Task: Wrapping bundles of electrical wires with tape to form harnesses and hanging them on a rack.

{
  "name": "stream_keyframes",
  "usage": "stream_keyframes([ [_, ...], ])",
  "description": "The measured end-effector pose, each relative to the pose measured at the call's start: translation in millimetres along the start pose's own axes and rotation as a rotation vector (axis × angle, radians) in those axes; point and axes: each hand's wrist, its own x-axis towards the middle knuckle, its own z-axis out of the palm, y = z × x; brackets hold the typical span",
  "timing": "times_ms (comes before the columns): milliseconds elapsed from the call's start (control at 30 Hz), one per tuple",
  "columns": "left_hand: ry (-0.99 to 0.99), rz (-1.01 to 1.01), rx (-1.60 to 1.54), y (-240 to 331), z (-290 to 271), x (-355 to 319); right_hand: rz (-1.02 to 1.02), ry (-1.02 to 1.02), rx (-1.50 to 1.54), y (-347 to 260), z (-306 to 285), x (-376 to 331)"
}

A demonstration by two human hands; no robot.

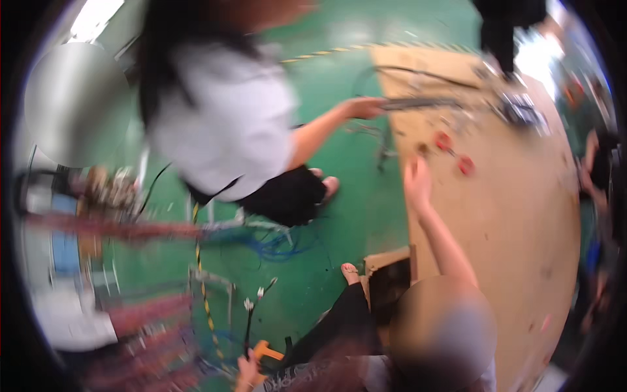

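At the lower edge, my left hand (247,372) is closed around a black cable (249,326) with small white connectors (249,304) near its upper end. Right beside its fingers is an angular orange tool (266,351); whether the hand grips that as well is unclear. My right hand (418,184) reaches over the left edge of the tan table (503,235), its fingers smeared by motion. Just beyond the fingertips lies a small brownish thing (423,149). Two red loops (444,140), perhaps scissor handles, are on the table to the right of it.
Across from me a person in a white top (222,117) holds a dark bundle of cables (424,102) over the table. An open cardboard box (390,277) stands by my leg. Blue cables (277,247) lie on the green floor. Blurred racks of reddish cables (153,326) are at left.
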Motion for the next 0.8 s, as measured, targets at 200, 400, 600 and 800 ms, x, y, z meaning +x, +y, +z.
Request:
stream_keyframes([
  [200, 0.242, 0.372, -0.577, 47, -53, -62, -0.24, -1.588, 0.527, -242, -30, -334],
  [400, 0.107, 0.885, -1.291, -21, -142, -189, -0.568, -1.628, 0.698, -421, -66, -552],
  [600, 0.429, 1.055, -1.661, -160, -248, -308, -0.601, -2.557, 0.769, -448, -159, -751],
  [800, 0.557, 1.382, -1.941, -274, -288, -407, -0.716, -2.702, 0.438, -449, -166, -845],
])
